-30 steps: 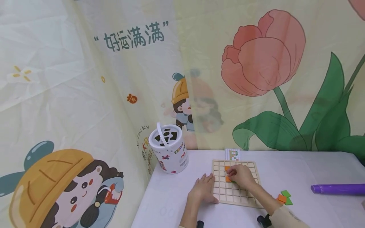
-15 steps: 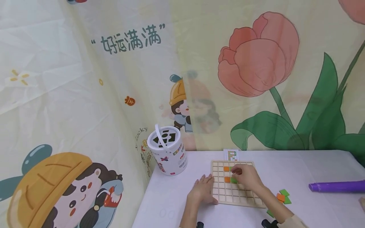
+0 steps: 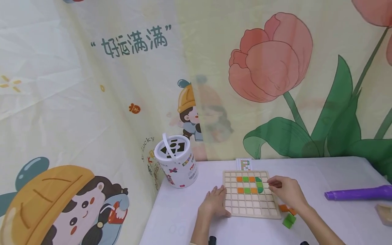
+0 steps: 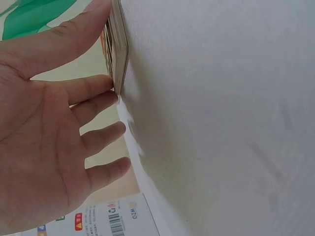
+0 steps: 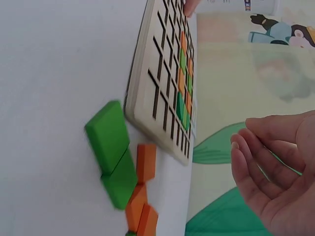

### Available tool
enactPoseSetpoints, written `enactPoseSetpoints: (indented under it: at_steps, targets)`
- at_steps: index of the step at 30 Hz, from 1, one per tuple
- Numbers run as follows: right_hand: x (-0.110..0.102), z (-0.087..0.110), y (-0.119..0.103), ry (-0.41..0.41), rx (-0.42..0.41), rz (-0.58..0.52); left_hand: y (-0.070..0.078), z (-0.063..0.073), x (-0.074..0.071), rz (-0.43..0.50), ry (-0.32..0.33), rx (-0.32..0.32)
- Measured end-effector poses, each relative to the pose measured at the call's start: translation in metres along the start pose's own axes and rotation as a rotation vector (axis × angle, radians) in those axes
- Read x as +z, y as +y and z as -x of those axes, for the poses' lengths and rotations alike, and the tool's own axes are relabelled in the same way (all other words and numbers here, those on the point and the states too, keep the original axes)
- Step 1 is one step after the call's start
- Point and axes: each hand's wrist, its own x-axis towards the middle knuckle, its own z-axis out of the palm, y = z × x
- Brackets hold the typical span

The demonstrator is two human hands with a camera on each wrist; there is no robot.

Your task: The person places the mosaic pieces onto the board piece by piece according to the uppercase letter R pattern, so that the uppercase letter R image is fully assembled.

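A wooden grid board (image 3: 254, 204) lies on the table, with orange and green tiles (image 3: 246, 190) set in its upper cells in a rounded outline. My left hand (image 3: 212, 203) rests along the board's left edge, fingers straight. Its thumb and index fingertip are at the board's side in the left wrist view. Just off the board's right edge hovers my right hand (image 3: 290, 193), fingers loosely curved. Nothing shows between those fingers (image 5: 253, 123) in the right wrist view. Loose green tiles (image 5: 108, 137) and orange tiles (image 5: 146, 162) lie by the board's near right corner.
Behind the board is a small pattern card (image 3: 244, 164). A white bucket (image 3: 178, 170) with a shape-cut lid and handle stands at the back left. Toward the right lie a purple tube (image 3: 356, 194) and a tan block (image 3: 384, 214). A printed curtain (image 3: 214, 51) hangs behind the table.
My right hand has moved right, from over the tiles to beside the board, uncovering the tile outline. The left hand stays at the board's edge. The head view has shifted slightly.
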Motion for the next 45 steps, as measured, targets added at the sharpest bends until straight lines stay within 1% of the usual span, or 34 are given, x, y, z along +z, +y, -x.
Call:
enactPoseSetpoints:
  at_steps: [7,14,19,23,25,28,31,34,37,40,45]
  targets:
    - [-0.015,0.014,0.017,-0.031,0.076,0.032,0.000,-0.001,-0.001,0.006,0.002,-0.003]
    - [-0.030,0.027,0.036,-0.062,0.128,0.051,0.001,0.000,-0.002,-0.005,0.007,0.002]
    - [-0.039,0.035,0.048,-0.091,0.119,0.074,0.000,-0.001,-0.002,0.002,0.001,-0.001]
    - [-0.042,0.042,0.055,-0.109,0.108,0.084,0.001,-0.002,-0.003,0.006,-0.002,-0.001]
    - [-0.041,0.045,0.057,-0.149,0.106,0.069,0.001,-0.001,-0.003,0.004,0.000,0.000]
    - [-0.036,0.050,0.057,-0.247,0.131,0.048,0.001,-0.001,-0.002,0.002,0.002,0.001]
    - [-0.030,0.054,0.057,-0.347,0.130,0.021,0.001,-0.001,-0.001,-0.004,0.003,0.003]
    - [-0.025,0.058,0.059,-0.398,0.085,-0.004,0.001,-0.001,-0.001,-0.008,-0.001,0.002]
    - [-0.023,0.060,0.059,-0.397,0.071,-0.001,0.000,-0.001,-0.001,-0.002,-0.005,0.000]
    - [-0.021,0.060,0.058,-0.387,0.062,0.040,0.000,-0.001,-0.001,0.004,-0.007,-0.001]
    - [-0.015,0.061,0.056,-0.339,0.045,0.110,0.000,0.000,-0.001,-0.003,0.001,0.007]
